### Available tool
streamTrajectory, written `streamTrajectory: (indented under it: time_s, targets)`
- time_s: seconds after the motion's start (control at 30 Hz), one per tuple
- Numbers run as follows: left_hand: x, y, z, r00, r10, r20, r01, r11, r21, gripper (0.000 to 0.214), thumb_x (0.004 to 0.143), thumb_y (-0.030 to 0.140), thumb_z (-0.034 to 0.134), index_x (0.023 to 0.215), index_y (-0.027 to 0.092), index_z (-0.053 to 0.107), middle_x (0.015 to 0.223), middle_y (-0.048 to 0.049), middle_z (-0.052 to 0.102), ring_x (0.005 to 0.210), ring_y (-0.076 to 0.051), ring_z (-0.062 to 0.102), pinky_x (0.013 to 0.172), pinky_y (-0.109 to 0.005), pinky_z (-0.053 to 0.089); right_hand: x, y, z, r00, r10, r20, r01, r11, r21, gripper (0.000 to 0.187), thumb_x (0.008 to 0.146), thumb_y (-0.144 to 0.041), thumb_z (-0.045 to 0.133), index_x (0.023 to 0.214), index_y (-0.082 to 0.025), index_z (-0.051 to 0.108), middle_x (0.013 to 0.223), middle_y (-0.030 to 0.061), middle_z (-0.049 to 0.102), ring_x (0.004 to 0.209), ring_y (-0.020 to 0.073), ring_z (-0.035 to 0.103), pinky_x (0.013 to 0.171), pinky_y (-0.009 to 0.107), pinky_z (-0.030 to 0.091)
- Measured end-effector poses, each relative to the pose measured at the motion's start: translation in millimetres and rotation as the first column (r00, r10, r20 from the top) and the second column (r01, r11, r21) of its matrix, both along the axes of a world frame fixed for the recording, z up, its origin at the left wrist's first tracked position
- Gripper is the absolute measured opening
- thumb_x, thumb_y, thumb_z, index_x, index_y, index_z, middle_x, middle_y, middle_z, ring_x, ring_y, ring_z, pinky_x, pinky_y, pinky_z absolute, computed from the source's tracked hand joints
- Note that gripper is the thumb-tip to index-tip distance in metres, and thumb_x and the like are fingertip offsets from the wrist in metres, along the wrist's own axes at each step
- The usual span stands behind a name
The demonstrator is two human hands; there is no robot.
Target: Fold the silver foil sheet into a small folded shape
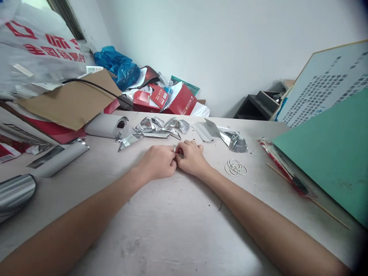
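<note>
My left hand and my right hand meet over the middle of the table. Both are closed, fingers pinched together around something small between them. Only a pale, shiny bit shows there, so its kind is hidden. Just beyond the hands lie crumpled and pleated silver foil pieces. A fan-folded foil piece rests past my right hand, beside a flat silvery sheet. To the right of that hand is a loose pile of white rubber bands.
Silver rolls stand left: a roll, a partly flattened sheet and a near roll. Cardboard and a white plastic bag crowd the left. A green board and a thin stick lie right.
</note>
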State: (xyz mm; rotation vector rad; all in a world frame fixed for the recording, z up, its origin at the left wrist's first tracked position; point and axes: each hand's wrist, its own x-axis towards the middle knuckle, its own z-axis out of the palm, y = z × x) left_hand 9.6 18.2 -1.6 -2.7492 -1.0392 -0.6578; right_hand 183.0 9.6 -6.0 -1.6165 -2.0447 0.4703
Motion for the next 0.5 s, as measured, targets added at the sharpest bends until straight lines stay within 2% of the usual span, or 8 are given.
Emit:
streamTrajectory:
  time_s: [0.2, 0.5]
  targets:
    - [-10, 12, -14.5, 0.992, -0.069, 0.102, 0.068, 0.998, 0.013, 0.022, 0.075, 0.009, 0.055, 0.072, 0.020, 0.074, 0.076, -0.0014, 0.072, 0.072, -0.016, 0.067, 0.066, -0.027, 0.052, 6, 6, -0.2, 0.999, 0.025, -0.042, -0.026, 0.999, -0.044, 0.024, 0.074, -0.018, 0.053, 0.088, -0.019, 0.072, 0.094, 0.0052, 0.067, 0.102, 0.0191, 0.051, 0.090, 0.034, 0.026]
    - [-9, 19, -16.9, 0.974, -0.113, 0.199, 0.117, 0.993, -0.010, 0.023, 0.077, 0.007, 0.055, 0.068, 0.018, 0.073, 0.078, -0.0013, 0.073, 0.072, -0.015, 0.067, 0.065, -0.027, 0.052, 6, 10, -1.2, 0.993, 0.015, -0.115, -0.025, 0.996, -0.081, 0.032, 0.070, -0.015, 0.048, 0.085, -0.021, 0.075, 0.093, 0.0046, 0.067, 0.102, 0.0186, 0.051, 0.091, 0.034, 0.024]
